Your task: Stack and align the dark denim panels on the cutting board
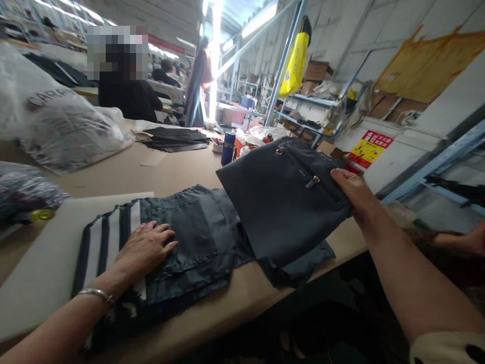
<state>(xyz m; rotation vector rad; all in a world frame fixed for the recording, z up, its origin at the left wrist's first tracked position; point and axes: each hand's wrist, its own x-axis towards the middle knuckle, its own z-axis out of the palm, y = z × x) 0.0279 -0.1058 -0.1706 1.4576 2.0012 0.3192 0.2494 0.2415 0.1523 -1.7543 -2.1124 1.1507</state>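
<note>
My right hand [350, 189] pinches the upper right edge of a dark fabric bag panel [265, 202], thumb on top. The panel is tilted up off the table and carries a zipper with a metal pull [312, 181] and a small metal ring. My left hand [147, 247] lies flat, fingers spread, on a pile of dark lining pieces [189, 227] with white strips along their left side. More dark cloth [303, 268] lies beneath the raised panel near the table's front edge.
Clear plastic bags [68, 116] bulge at the left of the table [182, 169]. Dark cut pieces [176, 139] and a blue bottle [228, 148] stand farther back. A person in black [127, 98] sits beyond. Another person's hand [475, 240] shows at the far right.
</note>
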